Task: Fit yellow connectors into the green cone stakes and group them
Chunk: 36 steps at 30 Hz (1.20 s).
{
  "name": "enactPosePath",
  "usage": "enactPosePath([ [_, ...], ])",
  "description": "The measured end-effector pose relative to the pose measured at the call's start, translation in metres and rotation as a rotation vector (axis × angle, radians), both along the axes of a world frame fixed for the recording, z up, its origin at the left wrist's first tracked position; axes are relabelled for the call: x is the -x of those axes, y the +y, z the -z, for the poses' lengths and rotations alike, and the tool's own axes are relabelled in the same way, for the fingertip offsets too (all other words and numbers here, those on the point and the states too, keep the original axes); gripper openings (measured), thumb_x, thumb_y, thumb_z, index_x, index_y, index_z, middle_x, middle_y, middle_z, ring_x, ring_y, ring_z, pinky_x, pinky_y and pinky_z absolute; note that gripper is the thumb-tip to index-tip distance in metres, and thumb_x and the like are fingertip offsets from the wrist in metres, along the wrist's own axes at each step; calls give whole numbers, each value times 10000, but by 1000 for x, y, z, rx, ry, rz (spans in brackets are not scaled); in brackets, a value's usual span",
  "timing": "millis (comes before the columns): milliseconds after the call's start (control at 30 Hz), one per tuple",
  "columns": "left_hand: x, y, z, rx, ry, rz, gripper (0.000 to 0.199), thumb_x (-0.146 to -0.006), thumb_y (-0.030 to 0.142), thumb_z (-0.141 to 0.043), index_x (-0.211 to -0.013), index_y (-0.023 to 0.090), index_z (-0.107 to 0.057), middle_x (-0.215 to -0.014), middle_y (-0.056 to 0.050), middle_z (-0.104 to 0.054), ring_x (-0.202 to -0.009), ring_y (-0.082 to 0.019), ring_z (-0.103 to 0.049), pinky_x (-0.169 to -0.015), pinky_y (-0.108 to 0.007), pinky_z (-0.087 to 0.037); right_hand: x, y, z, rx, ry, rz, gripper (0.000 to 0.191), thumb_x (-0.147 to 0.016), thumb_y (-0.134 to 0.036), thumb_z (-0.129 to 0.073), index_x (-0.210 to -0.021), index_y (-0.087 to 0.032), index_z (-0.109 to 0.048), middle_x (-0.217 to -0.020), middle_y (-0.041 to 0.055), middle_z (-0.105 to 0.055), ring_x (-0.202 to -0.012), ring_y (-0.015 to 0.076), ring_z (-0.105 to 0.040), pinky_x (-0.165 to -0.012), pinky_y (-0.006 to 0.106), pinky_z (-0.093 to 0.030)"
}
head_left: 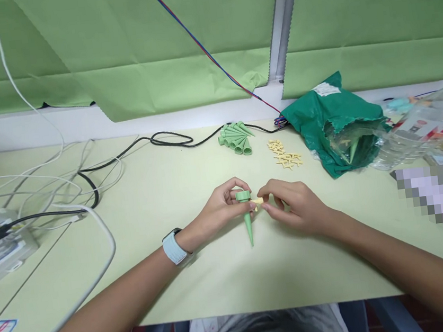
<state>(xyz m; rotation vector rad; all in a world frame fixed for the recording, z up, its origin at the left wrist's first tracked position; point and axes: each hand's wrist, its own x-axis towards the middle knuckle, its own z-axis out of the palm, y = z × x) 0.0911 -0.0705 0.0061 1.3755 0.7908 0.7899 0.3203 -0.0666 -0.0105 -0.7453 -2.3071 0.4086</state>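
My left hand [227, 201] grips a green plastic spike [247, 219], its wide capped end up and its point downward. Against the spike's side, just under the cap, sits a small yellow plastic valve [257, 201]. The thumb and fingertips of my right hand [292, 203] pinch the valve's right end. Whether the valve is inserted in the spike or only touching it, I cannot tell. Farther back lies a cluster of similar green spikes [236, 138], and right of them a loose pile of small yellow valves [286, 154].
A torn green bag [312, 118] with clear plastic inside lies at the back right, beside a large clear bottle [420, 122]. White and black cables [91, 186] tangle over the left side, near a power strip [2, 244]. The table's front edge is close to my body.
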Motion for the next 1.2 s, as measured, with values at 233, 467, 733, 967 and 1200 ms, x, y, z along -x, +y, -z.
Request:
enactPosePath([
  [233,-3,-4,2,-66,2,-94,303,-826,278,-796,-982,205,-547,-730,47,-557,-660,-95,-538,-614,-215,-382,7,-2,1,275,-18,10,300,-1062,-274,-385,-779,-210,-463,-657,-43,-461,-580,108,-420,-556,238,-314],
  [467,-3,-5,3,255,-136,67,290,-829,282,-784,-1006,197,-571,-802,-21,-656,-759,-153,-643,-730,-278,-464,11,-8,-6,-143,-142,22,237,-1014,-256,-419,-792,-201,-481,-734,10,-546,-624,140,-433,-597,299,-257],
  [733,-7,-6,4,54,-73,-78,280,-829,261,-789,-978,202,-560,-790,6,-632,-722,-127,-608,-702,-260,-458,16,-13,-4,149,-187,147,355,-1083,-298,-299,-764,-211,-428,-668,-12,-502,-585,134,-440,-570,286,-260],
  [967,-8,-6,0,169,-142,-43,293,-807,232,-803,-979,193,-570,-776,-7,-658,-740,-136,-628,-745,-273,-473,13,-11,-5,-50,-171,69,283,-1069,-266,-336,-827,-207,-469,-754,19,-552,-636,154,-460,-591,306,-272],
  [1200,-8,-6,1,209,-153,-48,297,-798,240,-811,-972,195,-574,-793,-2,-655,-743,-134,-631,-750,-273,-470,12,-8,-2,-17,-209,107,310,-1080,-286,-323,-816,-205,-465,-724,8,-533,-600,146,-444,-569,309,-240],
])
